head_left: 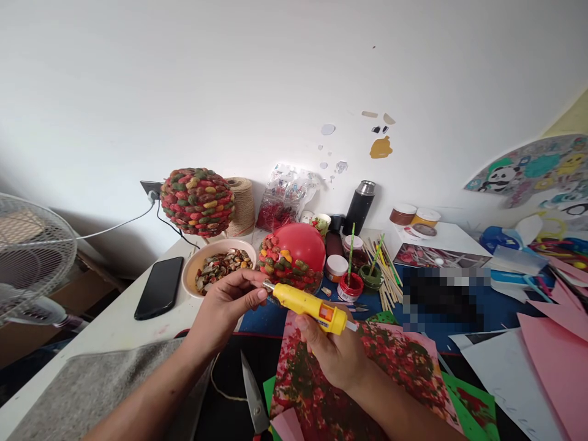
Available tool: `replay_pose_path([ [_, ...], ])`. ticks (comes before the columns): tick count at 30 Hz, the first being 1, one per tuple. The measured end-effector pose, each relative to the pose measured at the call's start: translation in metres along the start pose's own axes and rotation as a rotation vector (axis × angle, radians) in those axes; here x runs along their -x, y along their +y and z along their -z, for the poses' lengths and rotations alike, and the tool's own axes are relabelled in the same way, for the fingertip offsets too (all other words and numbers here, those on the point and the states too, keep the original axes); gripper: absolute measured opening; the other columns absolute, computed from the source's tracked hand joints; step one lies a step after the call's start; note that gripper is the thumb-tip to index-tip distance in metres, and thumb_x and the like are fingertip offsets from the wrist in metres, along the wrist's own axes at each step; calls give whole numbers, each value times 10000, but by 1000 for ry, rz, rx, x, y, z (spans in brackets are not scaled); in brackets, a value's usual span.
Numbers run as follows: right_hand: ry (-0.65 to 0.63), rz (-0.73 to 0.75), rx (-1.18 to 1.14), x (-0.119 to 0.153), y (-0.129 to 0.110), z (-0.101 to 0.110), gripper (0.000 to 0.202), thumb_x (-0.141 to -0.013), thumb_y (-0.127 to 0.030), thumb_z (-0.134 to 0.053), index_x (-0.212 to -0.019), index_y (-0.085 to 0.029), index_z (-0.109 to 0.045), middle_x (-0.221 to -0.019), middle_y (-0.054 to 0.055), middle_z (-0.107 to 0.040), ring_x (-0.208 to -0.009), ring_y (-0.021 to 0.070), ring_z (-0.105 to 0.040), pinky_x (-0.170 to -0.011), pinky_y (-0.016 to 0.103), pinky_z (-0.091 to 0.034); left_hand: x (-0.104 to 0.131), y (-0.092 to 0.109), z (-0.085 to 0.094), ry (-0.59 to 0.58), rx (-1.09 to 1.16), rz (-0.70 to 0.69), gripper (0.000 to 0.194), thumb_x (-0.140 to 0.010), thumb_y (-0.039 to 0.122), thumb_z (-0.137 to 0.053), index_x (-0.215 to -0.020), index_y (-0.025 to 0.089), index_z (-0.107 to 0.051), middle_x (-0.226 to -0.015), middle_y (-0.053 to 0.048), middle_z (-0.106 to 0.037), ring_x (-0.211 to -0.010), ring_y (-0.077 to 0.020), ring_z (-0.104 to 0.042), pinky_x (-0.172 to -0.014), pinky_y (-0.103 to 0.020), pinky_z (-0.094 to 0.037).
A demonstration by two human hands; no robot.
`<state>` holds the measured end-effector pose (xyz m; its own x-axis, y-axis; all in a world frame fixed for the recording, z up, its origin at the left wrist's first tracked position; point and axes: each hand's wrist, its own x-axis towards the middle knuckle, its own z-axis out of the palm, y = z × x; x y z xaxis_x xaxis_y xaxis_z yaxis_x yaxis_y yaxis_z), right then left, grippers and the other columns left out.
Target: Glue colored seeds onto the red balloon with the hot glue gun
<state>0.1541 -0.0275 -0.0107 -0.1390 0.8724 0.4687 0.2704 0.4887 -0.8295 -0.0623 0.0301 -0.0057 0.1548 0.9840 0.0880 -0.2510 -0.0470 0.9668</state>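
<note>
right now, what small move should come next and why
Probably squeeze a little glue out: the yellow glue gun in the right hand has its nozzle at whatever small piece the left hand seems to pinch, and coloured pieces cover only part of the red balloon.

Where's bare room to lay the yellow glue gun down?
White tabletop lies bare between the phone and the grey cloth. Beyond the glue gun it's crowded: red balloon, paint jars, thin sticks. Papers crowd the right side.
</note>
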Motion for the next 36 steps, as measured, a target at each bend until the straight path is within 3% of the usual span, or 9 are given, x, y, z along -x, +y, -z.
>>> replay_pose_path([
  [36,15,-46,53,0,0,1,625,-1126,-678,-471,-675,-254,-549,-508,-28,-521,-445,153,-540,-465,265,-434,1,4,-3,71,-65,-54,336,-679,441,-1052,-856,209,-885,-839,-63,-833,-690,-156,-665,-629,-236,-542],
])
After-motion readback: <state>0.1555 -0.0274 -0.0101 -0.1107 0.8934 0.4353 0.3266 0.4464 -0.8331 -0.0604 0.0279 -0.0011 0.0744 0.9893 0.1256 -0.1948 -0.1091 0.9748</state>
